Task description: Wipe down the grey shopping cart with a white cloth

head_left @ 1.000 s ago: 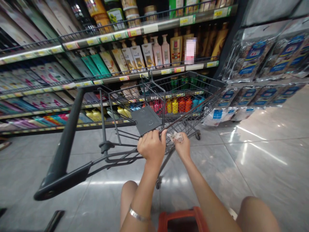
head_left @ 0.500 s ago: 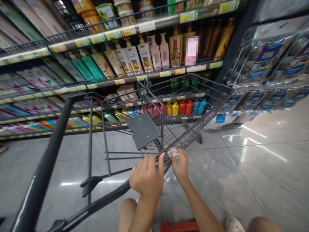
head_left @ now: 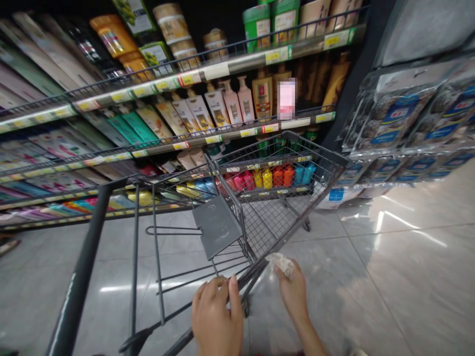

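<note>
A dark grey wire shopping cart (head_left: pixel 90 247) stands in front of me, tilted across the view with its handle at the left. My left hand (head_left: pixel 218 316) is closed around the cart's near side rail, thumb pointing up. In my right hand (head_left: pixel 295 287) is a crumpled whitish wipe (head_left: pixel 281 263), pinched between thumb and fingers. The wipe's left edge meets or nearly meets the side rail, just beyond my left hand. A flat grey plastic seat panel (head_left: pixel 217 225) sits inside the cart. The basket shows only bare mesh.
Shelves of pump bottles (head_left: pixel 226 104), jars (head_left: pixel 256 27) and colourful bottles (head_left: pixel 267 178) run behind the cart. Hanging plastic packs (head_left: pixel 397 118) line the right side. Price tags edge the shelves. Below is a shiny grey tiled floor (head_left: pixel 389 282).
The view has tipped upward, so cart and shelves sit lower. My right hand with the wipe has moved right, away from my left hand, which stays at the rail.
</note>
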Motion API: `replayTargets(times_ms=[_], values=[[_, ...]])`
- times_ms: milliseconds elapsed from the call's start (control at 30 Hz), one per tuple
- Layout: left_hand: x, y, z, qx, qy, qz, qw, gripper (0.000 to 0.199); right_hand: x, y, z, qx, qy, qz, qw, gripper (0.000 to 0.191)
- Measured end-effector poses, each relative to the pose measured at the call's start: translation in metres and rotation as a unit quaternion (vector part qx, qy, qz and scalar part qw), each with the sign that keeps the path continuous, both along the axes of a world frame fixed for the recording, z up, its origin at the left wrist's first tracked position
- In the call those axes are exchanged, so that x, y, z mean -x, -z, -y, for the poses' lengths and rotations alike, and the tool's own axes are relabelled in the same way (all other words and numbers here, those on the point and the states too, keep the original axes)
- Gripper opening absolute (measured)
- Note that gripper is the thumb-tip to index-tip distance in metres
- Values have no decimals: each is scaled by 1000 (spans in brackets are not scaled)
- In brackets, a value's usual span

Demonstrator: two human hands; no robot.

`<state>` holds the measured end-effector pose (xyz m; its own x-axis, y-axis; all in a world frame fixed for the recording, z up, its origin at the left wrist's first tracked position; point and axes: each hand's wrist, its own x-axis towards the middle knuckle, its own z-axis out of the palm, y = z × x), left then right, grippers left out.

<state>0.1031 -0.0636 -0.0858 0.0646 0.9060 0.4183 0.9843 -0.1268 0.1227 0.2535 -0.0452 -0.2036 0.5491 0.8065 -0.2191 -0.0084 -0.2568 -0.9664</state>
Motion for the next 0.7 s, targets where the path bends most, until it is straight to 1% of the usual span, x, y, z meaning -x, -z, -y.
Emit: replayTargets(times_ms=[67,133,167,200,233,267,300,367,400,467,533,567,633,700], values=[[-5,-3,-6,49,-18,29,998,28,-21,-21,0,6,19,5,1000,32],[-14,-6,-12,113,-64,50,990,30,-38,-47,-5,-11,52,40,998,35],[-19,-8,-15,147,-99,52,983,30,-44,-59,-9,-46,68,83,993,33],[-24,-11,-18,180,-136,47,973,28,-49,-71,-15,-93,67,135,984,28],[-28,-13,-21,212,-170,38,962,26,-51,-81,-21,-139,41,174,974,24],[-32,-15,-24,242,-195,27,950,24,-52,-89,-28,-178,-2,203,963,22],[-34,-17,-26,269,-206,13,941,22,-51,-95,-34,-204,-57,225,951,27],[-35,-20,-30,301,-194,-20,933,24,-46,-102,-44,-215,-169,252,928,43],[-35,-21,-31,308,-177,-35,934,26,-43,-104,-48,-209,-211,263,918,50],[-34,-22,-32,311,-147,-55,937,31,-36,-108,-51,-192,-263,277,904,55],[-33,-22,-32,310,-130,-59,940,33,-29,-114,-51,-171,-304,295,889,51],[-33,-22,-32,308,-124,-62,941,33,-25,-117,-51,-156,-330,311,877,46],[-33,-22,-31,301,-117,-66,944,34,-18,-123,-50,-126,-383,361,841,33],[-33,-23,-31,295,-114,-68,946,34,-11,-127,-49,-112,-418,403,806,22]])
